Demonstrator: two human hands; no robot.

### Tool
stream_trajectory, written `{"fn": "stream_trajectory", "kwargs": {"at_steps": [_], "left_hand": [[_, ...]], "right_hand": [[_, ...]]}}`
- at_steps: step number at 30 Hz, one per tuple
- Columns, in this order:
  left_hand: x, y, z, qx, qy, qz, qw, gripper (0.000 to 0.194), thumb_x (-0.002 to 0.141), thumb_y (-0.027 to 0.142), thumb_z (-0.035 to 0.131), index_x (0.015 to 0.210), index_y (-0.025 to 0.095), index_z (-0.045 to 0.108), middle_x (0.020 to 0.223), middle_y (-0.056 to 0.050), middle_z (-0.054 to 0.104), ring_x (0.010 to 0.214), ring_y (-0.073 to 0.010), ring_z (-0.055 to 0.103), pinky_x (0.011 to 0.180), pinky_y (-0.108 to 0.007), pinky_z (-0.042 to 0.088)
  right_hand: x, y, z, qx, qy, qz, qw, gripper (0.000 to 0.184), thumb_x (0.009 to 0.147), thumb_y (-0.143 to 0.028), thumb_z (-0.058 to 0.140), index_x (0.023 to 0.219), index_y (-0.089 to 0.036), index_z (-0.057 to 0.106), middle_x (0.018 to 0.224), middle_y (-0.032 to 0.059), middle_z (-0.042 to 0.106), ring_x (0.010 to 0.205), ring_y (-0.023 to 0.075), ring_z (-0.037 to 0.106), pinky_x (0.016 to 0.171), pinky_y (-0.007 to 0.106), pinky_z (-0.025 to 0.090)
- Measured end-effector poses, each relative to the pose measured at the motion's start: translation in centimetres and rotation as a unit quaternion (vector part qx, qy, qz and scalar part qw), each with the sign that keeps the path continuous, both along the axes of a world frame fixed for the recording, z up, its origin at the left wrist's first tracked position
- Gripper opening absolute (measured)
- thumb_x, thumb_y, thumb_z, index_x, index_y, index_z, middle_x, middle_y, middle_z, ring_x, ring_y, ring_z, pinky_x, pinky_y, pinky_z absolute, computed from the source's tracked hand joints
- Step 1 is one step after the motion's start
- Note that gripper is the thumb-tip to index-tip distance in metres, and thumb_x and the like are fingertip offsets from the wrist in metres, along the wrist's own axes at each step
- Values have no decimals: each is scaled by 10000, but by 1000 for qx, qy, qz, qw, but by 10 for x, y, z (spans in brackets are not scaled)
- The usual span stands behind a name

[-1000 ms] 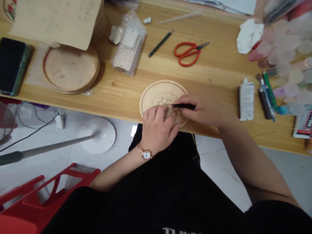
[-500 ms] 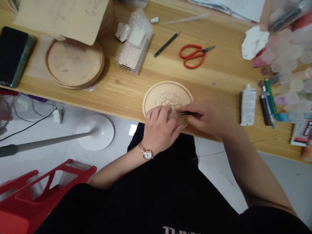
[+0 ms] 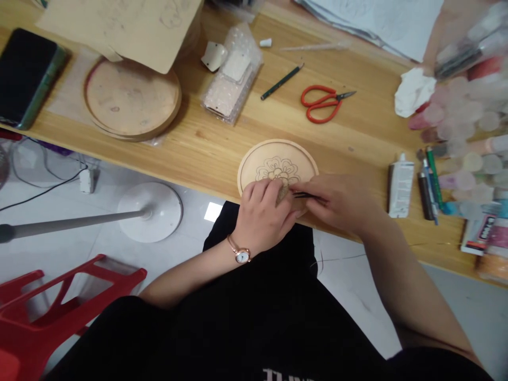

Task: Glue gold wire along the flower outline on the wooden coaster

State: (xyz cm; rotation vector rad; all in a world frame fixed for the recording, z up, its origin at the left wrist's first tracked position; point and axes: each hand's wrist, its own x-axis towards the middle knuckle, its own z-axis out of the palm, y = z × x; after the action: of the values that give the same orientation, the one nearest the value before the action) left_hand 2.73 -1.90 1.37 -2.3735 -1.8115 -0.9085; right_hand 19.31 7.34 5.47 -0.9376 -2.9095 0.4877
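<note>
A round wooden plate (image 3: 248, 164) with a raised rim lies at the table's near edge, a petalled flower outlined in dark lines on its face. Over its near part is my left hand (image 3: 264, 211), fingers bent and close together. A small olive-tan piece (image 3: 282, 194) shows by its index finger; what it is I cannot make out. From the right, my right hand (image 3: 335, 201) pinches dark tweezers (image 3: 305, 195), their tips pointing left at the left hand's fingers. Both hands hide the near side of the plate.
Red-handled scissors (image 3: 323, 104) and a dark green pencil (image 3: 281, 83) lie beyond the plate. Rightward are a white tube (image 3: 400, 188), pencils (image 3: 433, 177) and several small bottles (image 3: 460, 124). A round wooden tray (image 3: 133, 100) and a phone (image 3: 27, 76) are at left.
The whole view has shifted slightly, so the table things sit a little differently in the frame. The tweezers' two prongs show more distinctly, and more of the olive-tan piece is visible.
</note>
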Motion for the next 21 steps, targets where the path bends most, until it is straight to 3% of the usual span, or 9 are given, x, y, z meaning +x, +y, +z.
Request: {"fn": "stream_trajectory", "kwargs": {"at_steps": [15,21], "left_hand": [[1,0,1,28,17,10,999,272,926,374,489,951,141,628,1036,-122,654,950,-269,561,830,-393,449],[1,0,-2,36,18,4,999,248,923,353,493,964,146,623,1023,-111,647,966,-253,554,842,-385,454]], "right_hand": [[-2,13,11,-61,-56,30,996,426,811,-193,408,1124,-242,693,888,47,730,749,188,644,599,268,351],[-10,24,28,-84,-166,55,981,414,821,-223,444,1165,-270,670,927,42,737,731,180,634,584,263,301]]}}
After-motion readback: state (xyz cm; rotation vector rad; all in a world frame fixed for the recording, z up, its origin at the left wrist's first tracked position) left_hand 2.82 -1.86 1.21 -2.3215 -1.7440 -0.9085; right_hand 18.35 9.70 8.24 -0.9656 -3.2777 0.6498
